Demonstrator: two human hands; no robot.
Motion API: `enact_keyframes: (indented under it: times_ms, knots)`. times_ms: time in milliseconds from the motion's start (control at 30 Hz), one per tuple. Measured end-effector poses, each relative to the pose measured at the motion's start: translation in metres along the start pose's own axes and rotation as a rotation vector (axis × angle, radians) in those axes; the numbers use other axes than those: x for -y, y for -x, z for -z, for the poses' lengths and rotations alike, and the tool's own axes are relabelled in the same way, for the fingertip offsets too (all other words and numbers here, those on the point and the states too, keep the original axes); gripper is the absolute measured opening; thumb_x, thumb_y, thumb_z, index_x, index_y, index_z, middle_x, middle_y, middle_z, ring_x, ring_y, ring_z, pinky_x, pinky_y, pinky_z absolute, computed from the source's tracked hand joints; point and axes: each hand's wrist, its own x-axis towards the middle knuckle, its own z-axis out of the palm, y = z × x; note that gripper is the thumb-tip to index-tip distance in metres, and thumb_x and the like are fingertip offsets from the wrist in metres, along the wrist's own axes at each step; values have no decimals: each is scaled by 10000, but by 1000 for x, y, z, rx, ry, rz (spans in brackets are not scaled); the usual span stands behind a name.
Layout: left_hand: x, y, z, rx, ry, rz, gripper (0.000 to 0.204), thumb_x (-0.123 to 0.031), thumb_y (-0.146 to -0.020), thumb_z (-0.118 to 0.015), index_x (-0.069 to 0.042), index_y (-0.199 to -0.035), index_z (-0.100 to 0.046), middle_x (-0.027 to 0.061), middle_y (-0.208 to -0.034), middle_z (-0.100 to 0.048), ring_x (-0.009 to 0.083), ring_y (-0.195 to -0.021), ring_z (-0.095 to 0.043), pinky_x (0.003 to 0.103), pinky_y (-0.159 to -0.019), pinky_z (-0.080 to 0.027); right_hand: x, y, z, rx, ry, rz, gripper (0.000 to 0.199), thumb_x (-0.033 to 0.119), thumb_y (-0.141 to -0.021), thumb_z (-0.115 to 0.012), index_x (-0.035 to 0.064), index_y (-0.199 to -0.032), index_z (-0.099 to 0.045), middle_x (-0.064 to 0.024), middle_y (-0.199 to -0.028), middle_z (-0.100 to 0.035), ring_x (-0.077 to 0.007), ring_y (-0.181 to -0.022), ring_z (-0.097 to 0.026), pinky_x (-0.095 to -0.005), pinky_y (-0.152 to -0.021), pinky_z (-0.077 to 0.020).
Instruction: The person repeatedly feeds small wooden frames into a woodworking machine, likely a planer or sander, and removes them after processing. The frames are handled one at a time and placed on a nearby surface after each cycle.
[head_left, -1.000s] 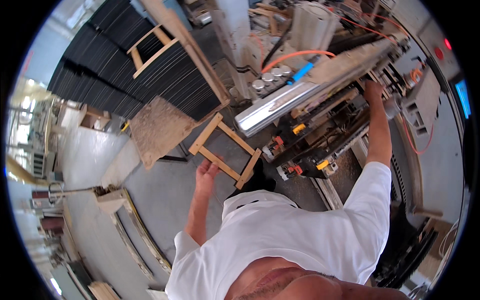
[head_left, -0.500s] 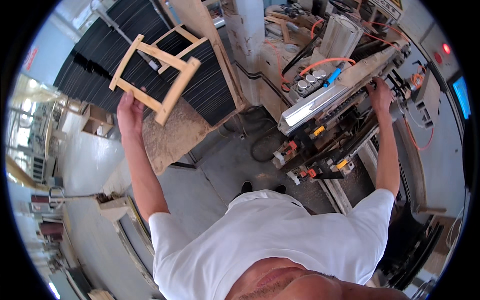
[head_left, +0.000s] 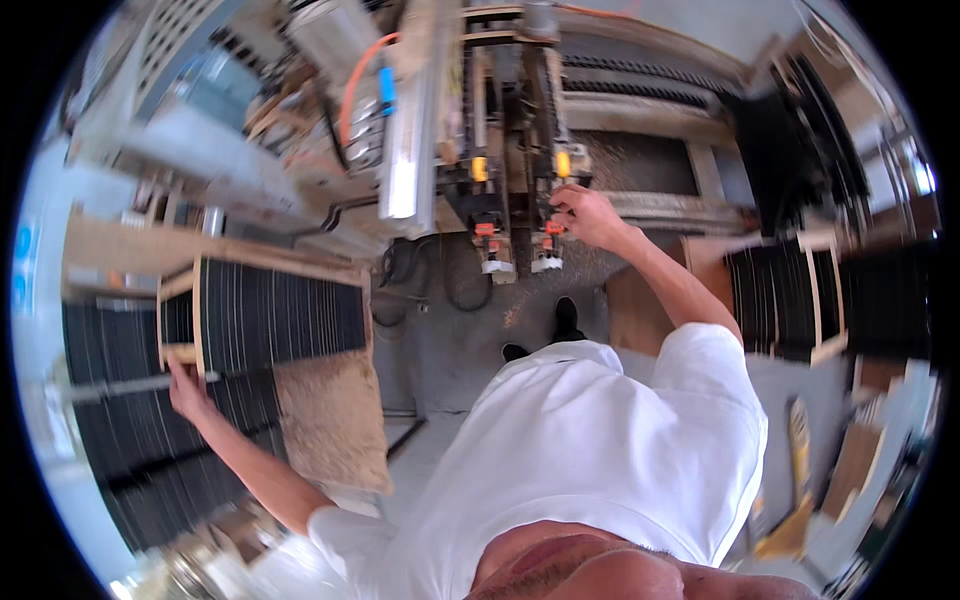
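a pale wooden frame (head_left: 198, 315) stands at the left end of a row of black slats (head_left: 285, 315), on the person's left side. the left hand (head_left: 188, 390) is at the frame's lower end, fingertips against the wood; i cannot tell whether they grip it or only rest there. more black slats lie behind and below that hand, and a dusty brown board (head_left: 335, 420) sits just beside the row.

the right hand (head_left: 592, 217) is well apart from the frame, over the front of a machine (head_left: 515, 150). its fingers are bent, near a red clip (head_left: 552, 230) and a yellow block (head_left: 563, 163); whether they close on anything is hidden. left of these is a shiny metal beam (head_left: 405, 150) with a blue handle (head_left: 387, 90) and an orange hose (head_left: 353, 85) near it.

at the far right, another wooden frame (head_left: 813, 290) stands against black slats (head_left: 770, 300). dark shoes (head_left: 567, 312) show on the grey floor (head_left: 455, 340).
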Motion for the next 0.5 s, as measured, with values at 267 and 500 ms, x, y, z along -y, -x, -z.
enact_keyframes:
  times_ms: [267, 500]
  knots:
    - [-61, 88, -50, 260, -724, -696, 566, -372, -940, -590, 61, -1295, -510, 231, -1171, -627, 278, -1061, -624, 336, -897, -470, 6, 56, 31, -105, 41, -87, 251, 145, -805, -678, 41, -1027, -623, -136, -1056, -640, -335, -941, -634, -431, -803, -501]
    - [-46, 71, -70, 408, -675, -680, 473, -249, -958, -575, 63, -1305, -495, 201, -1215, -617, 247, -1102, -602, 327, -942, -449, 0, 98, 77, -165, 66, -13, 259, 128, -796, -680, 48, -1035, -620, -125, -1090, -630, -348, -953, -623, -428, -804, -507]
